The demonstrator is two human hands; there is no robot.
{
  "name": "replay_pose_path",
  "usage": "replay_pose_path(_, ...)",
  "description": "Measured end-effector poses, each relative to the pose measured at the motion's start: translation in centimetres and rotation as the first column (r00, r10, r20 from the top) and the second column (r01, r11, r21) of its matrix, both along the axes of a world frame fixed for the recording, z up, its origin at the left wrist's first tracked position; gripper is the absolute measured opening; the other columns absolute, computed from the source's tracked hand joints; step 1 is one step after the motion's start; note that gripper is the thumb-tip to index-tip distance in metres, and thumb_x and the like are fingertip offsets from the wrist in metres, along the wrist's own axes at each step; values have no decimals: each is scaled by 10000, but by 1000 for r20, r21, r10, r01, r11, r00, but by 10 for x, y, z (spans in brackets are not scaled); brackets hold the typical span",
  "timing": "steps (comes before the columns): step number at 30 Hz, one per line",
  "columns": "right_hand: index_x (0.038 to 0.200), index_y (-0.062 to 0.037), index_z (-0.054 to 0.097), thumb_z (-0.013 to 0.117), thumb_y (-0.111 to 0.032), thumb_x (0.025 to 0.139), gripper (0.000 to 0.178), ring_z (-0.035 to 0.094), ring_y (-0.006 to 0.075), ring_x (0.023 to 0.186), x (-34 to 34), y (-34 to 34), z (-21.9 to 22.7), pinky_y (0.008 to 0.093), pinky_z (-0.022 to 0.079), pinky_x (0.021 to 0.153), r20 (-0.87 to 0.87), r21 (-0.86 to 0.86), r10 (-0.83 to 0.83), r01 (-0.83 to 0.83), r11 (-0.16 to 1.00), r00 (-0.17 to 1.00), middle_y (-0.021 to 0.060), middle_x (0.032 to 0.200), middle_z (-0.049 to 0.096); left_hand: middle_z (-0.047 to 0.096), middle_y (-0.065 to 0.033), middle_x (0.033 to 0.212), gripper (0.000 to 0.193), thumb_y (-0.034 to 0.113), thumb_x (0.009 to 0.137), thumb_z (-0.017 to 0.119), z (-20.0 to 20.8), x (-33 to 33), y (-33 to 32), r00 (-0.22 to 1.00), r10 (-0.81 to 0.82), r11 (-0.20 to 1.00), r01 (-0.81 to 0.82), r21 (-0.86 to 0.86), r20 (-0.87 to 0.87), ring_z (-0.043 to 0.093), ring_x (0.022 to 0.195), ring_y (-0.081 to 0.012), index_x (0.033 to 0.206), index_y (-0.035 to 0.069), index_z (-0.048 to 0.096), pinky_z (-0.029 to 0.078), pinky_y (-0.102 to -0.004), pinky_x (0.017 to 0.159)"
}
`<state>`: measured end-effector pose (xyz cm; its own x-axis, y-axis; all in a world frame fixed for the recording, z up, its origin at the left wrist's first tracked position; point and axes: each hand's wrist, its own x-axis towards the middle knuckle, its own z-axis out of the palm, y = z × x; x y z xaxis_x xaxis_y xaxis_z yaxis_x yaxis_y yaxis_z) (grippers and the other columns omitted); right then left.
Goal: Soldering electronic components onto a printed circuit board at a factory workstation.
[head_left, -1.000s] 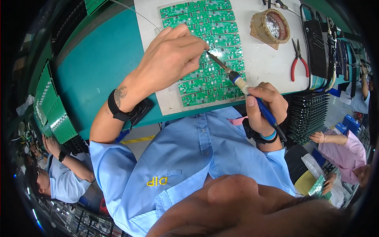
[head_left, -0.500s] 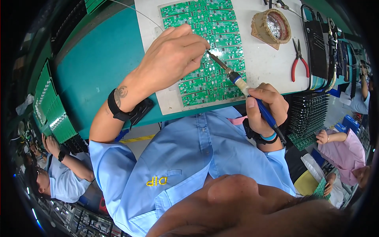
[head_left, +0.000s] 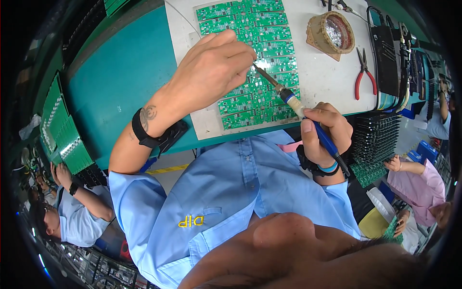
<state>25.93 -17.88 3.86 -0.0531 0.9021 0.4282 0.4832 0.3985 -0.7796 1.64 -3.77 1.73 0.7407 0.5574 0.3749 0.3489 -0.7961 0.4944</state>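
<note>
- Right hand (head_left: 329,132): clamped around blue soldering iron (head_left: 294,103), tip near left fingertips.
- Left hand (head_left: 211,67): fingers pinched on thin wire (head_left: 185,18), above circuit boards (head_left: 269,50).

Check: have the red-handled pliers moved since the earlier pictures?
No: the red-handled pliers lie at the same spot on the white sheet, right of the round tan pot.
</note>
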Motion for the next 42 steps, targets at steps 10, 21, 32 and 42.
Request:
replay_pose_path(10,981,85,650,692,-25,904,141,545,157,581,1,-1,4,273,432,573,1,-24,-2,2,1000,1000,160,757,665,671,-16,904,144,32,768,758,-1,0,0,1000,-2,1000,2,-1,15,602,899,-235,870,56,659,522,-381,807)
replay_pose_path(21,1120,71,637,660,-67,979,198,580,136,714,28,-17,-12,274,467,651,-148,13,-332,338,941,932,151,952,666,640,-45,902,144,40,815,758,1,-1,2,996,45,998,-48,33,75,609,836,-273,903,52,644,534,-398,749)
replay_pose_path(32,1183,79,634,639,-87,995,251,604,157,777,31,-2,-9,285,485,669,-81,64,-254,259,964,964,164,978,669,614,-126,940,162,14,865,731,4,-2,4,983,137,983,-120,-137,120,633,831,-345,969,5,608,548,-439,727)
replay_pose_path(42,1022,85,629,663,-99,975,192,589,157,668,8,3,0,273,440,622,-130,-71,-126,117,991,983,127,741,634,610,-125,953,177,-33,836,730,6,-3,9,992,82,996,-85,26,96,624,870,-332,983,-1,638,537,-431,754)
